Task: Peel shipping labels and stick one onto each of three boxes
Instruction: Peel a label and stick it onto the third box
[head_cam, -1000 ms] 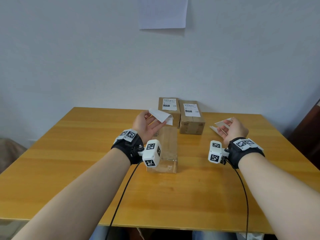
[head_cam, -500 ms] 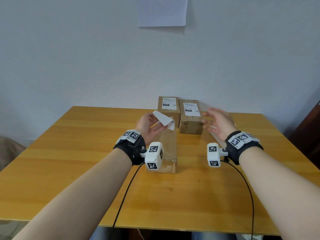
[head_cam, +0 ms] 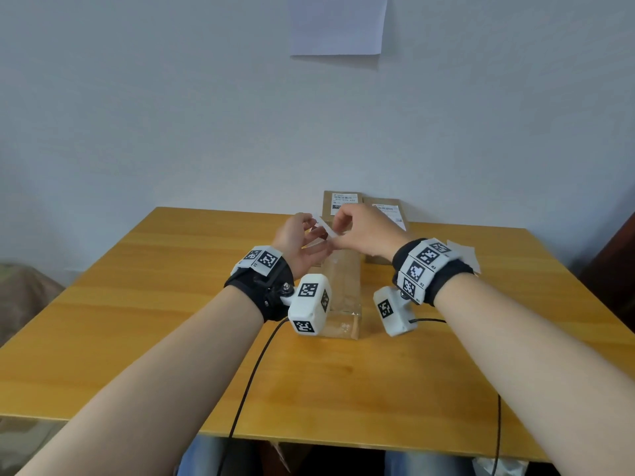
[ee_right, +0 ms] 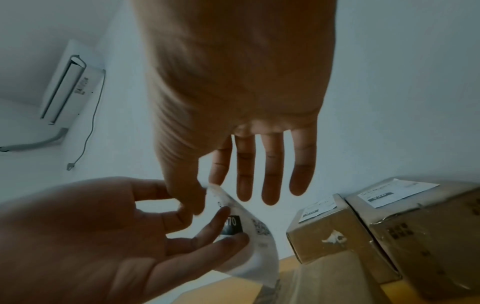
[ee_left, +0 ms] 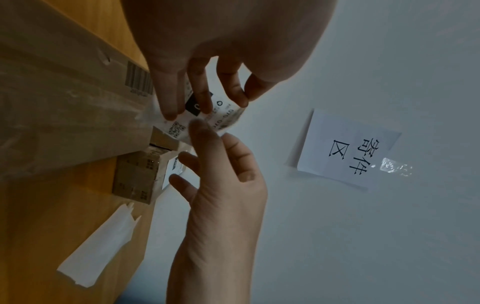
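My left hand (head_cam: 307, 239) holds a curled white shipping label (head_cam: 325, 231) above the table, its fingers (ee_right: 225, 218) curled on the printed face. My right hand (head_cam: 341, 227) meets it from the right, thumb and forefinger (ee_right: 191, 193) pinching the label's (ee_right: 253, 228) top corner, the other fingers straight. Below both hands lies a long tape-wrapped box (head_cam: 343, 290) with no label showing on top. Two small cardboard boxes (head_cam: 341, 201) (head_cam: 387, 210) at the back each carry a white label.
White backing sheets (head_cam: 464, 253) lie on the wooden table (head_cam: 144, 304) at the right, behind my right wrist. A paper sign (head_cam: 338, 24) is taped to the wall. Cables hang from both wrist cameras over the table's near edge.
My right hand left the backing sheets at the right, swept left and took hold of the label's corner. My left hand stayed over the long box with the label.
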Demonstrator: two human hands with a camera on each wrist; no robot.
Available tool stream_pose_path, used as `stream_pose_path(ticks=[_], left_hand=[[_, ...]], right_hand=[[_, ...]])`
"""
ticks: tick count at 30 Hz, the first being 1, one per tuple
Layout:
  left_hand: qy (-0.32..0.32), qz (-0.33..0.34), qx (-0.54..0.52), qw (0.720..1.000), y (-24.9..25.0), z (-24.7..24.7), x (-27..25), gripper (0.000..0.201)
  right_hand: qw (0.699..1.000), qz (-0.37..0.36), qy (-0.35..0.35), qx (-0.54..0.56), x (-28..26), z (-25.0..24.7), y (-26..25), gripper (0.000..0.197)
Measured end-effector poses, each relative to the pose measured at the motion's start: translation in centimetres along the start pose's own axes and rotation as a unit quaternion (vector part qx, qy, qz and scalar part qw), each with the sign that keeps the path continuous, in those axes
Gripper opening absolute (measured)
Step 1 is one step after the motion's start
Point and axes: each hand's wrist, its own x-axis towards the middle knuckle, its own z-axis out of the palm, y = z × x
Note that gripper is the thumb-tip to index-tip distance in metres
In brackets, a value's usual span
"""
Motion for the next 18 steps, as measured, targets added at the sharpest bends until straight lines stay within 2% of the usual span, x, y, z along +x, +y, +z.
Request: stream_pose_path(ticks=[4, 8, 12, 18], left_hand=[[0.011, 0.002, 0.055, 0.998, 0.5, -1.0, -0.6, 0.021], [0.026, 0.012, 0.093, 0.995, 0.0, -1.9, -0.9, 0.03], [0.05, 0.006, 0.13, 0.99, -0.9, -2.4, -1.1, 0.024], [0.09, 0.037, 0.214, 0.972, -2.0, -3.5, -0.9, 0.011]], right_hand=[[0.998, -0.009, 0.065, 0.024, 0.0, -0.1, -0.3, 0.004], [0.992, 0.025, 0.104, 0.069, 0.4, -0.2, 0.3, 0.007], [0.983, 0.071, 0.102, 0.133, 0.3, -0.5, 0.7, 0.004], [0.975, 0.097, 0.068, 0.186, 0.1, -0.7, 1.2, 0.019]])
